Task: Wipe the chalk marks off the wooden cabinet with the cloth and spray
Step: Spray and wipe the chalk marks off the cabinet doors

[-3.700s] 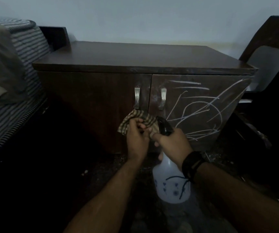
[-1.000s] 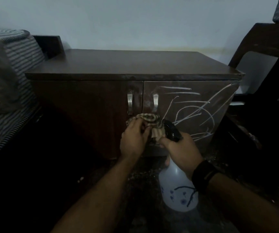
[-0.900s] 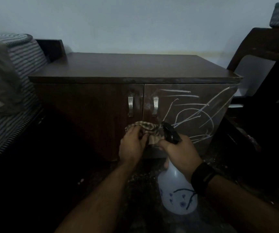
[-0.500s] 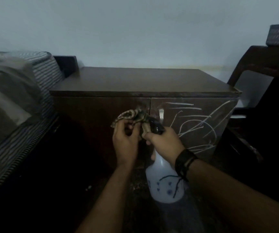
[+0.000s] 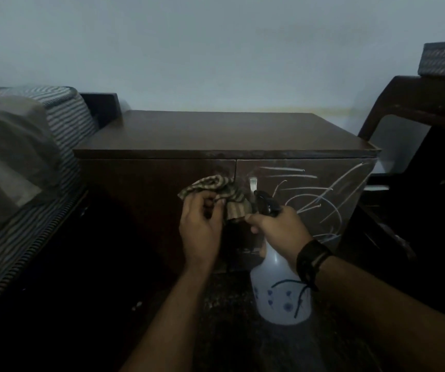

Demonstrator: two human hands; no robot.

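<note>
Now:
L hand point(image 5: 199, 232): pinching limp cloth point(image 5: 216, 191), bunching it.
R hand point(image 5: 277, 229): gripping spray bottle point(image 5: 280, 291) neck, prob light.
chalk marks point(image 5: 320, 200): still untouched.

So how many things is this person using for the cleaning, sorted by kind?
Cloths: 1, the striped cloth gripped by the left hand.
Spray bottles: 1, the white spray bottle gripped by the right hand.
Cabinets: 1, the wooden cabinet, chalk marks on its right door.
Total: 3 things.
</note>
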